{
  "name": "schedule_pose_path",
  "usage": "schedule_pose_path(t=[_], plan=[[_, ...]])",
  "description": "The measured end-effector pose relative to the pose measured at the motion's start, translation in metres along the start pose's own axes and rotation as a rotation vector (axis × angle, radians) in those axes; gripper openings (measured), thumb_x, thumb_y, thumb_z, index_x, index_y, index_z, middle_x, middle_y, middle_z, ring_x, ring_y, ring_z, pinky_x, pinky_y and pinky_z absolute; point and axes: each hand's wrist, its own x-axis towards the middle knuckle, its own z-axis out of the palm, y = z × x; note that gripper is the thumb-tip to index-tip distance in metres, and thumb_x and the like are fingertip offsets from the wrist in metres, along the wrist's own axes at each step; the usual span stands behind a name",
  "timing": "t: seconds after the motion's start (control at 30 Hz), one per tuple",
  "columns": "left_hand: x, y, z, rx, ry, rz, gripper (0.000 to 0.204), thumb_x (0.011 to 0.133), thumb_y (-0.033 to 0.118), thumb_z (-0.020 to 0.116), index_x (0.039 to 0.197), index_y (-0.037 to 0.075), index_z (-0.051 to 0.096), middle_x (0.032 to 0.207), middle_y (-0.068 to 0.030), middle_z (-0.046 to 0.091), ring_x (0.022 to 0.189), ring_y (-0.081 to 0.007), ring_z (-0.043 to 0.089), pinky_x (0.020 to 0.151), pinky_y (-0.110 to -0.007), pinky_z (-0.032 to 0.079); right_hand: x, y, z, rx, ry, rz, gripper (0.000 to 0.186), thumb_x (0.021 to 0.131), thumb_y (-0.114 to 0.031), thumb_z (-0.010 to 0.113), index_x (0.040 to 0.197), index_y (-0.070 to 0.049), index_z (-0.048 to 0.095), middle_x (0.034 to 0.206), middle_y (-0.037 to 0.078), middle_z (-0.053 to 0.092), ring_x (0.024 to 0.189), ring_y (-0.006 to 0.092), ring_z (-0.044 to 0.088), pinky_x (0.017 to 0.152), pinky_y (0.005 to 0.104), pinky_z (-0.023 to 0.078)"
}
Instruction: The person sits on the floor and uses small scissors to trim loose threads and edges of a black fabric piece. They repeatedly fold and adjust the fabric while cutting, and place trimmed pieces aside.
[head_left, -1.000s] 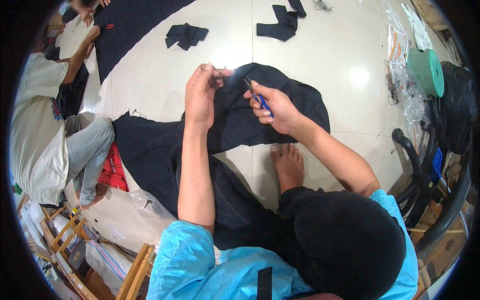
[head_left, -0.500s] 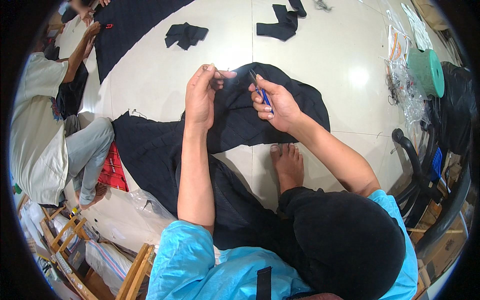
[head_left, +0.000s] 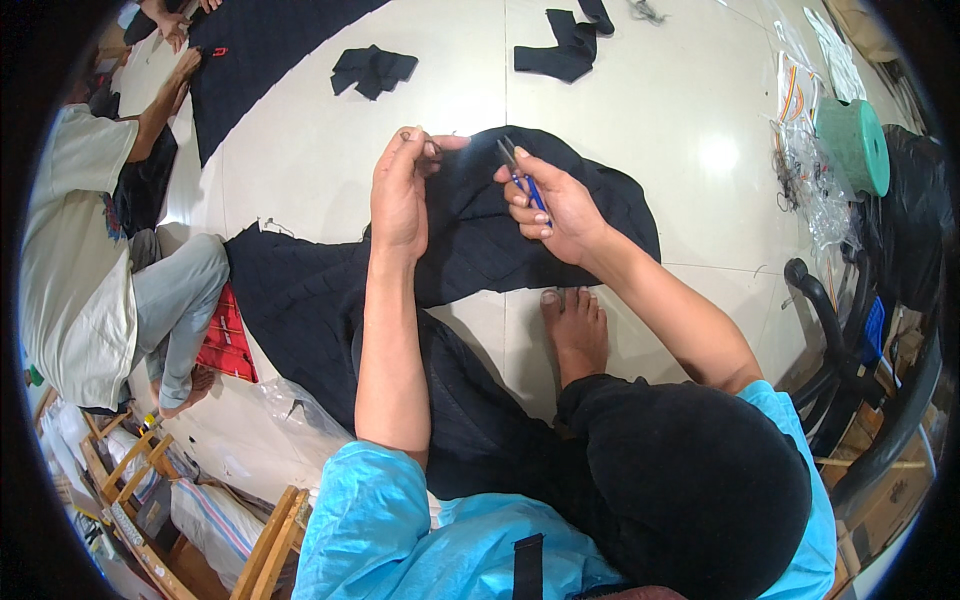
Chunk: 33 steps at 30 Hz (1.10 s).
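Note:
My left hand (head_left: 405, 190) pinches a thin dark thread (head_left: 428, 141), its index finger stretched out to the right. My right hand (head_left: 560, 210) grips small thread snips (head_left: 537, 200) with blue handles, blades pointing up and left, a short gap from my left fingertips. Both hands are over the black fabric (head_left: 620, 225), which lies crumpled on the pale tiled floor (head_left: 690, 160) and stretches down to the lower left. My bare foot (head_left: 575, 340) rests just below the fabric's edge, beside my dark-clothed knee (head_left: 680, 480).
A co-worker (head_left: 90, 250) sits at left by black cloth (head_left: 240, 60) and red material (head_left: 222, 340); others' hands show above. Black offcuts (head_left: 370, 70) lie ahead. At right are a green plastic stool (head_left: 850, 145), plastic bags (head_left: 815, 200) and a black chair base (head_left: 850, 370). Wooden frames (head_left: 275, 540) stand lower left.
My right hand has shifted a little to the right with the snips, which now point more steeply upward. My left hand has moved only slightly.

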Motion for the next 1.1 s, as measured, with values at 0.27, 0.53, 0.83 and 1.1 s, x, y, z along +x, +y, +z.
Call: schedule_pose_path(t=[0.27, 0.53, 0.83, 1.1], plan=[[-0.001, -0.003, 0.008, 0.406, 0.139, 0.254, 0.028, 0.115, 0.03, 0.057, 0.106, 0.004, 0.067, 0.101, -0.0035, 0.069, 0.098, -0.0116, 0.061, 0.091, -0.031, 0.048, 0.005, -0.007, 0.026, -0.299, 0.043, -0.223, 0.043, 0.109, -0.042, 0.062, 0.115, 0.0, 0.063, 0.081, 0.0, 0.059, 0.054, 0.005, 0.043, 0.047, 0.0225, 0.035], [0.0, -0.008, 0.009, 0.136, 0.027, 0.235, 0.023, 0.116, 0.028, 0.053, 0.113, 0.006, 0.062, 0.095, -0.0012, 0.065, 0.086, -0.0069, 0.056, 0.079, -0.025, 0.044, 0.052, -0.059, 0.008, -1.284, -0.212, -0.52, 0.045, 0.091, -0.018, 0.078, 0.133, -0.002, 0.071, 0.102, 0.014, 0.076, 0.093, 0.0209, 0.068, 0.092, 0.0349, 0.054], [-0.006, 0.001, 0.004, 0.553, 0.024, 0.013, 0.034, 0.106, 0.029, 0.071, 0.131, 0.005, 0.071, 0.087, 0.0029, 0.055, 0.075, -0.0075, 0.046, 0.067, -0.027, 0.039, 0.025, -0.06, 0.017, -1.17, 0.008, -0.409, 0.018, 0.095, -0.014, 0.079, 0.107, -0.002, 0.075, 0.087, -0.001, 0.066, 0.077, 0.0084, 0.051, 0.071, 0.0275, 0.046], [-0.007, -0.003, 0.004, 0.707, -0.013, 0.188, 0.024, 0.098, 0.025, 0.082, 0.103, 0.002, 0.078, 0.089, -0.0013, 0.063, 0.082, -0.0109, 0.056, 0.075, -0.028, 0.044, 0.016, -0.058, 0.015, -1.217, 0.051, -0.511, 0.019, 0.092, -0.014, 0.081, 0.105, -0.002, 0.075, 0.085, -0.001, 0.066, 0.07, 0.0072, 0.047, 0.064, 0.027, 0.043]])
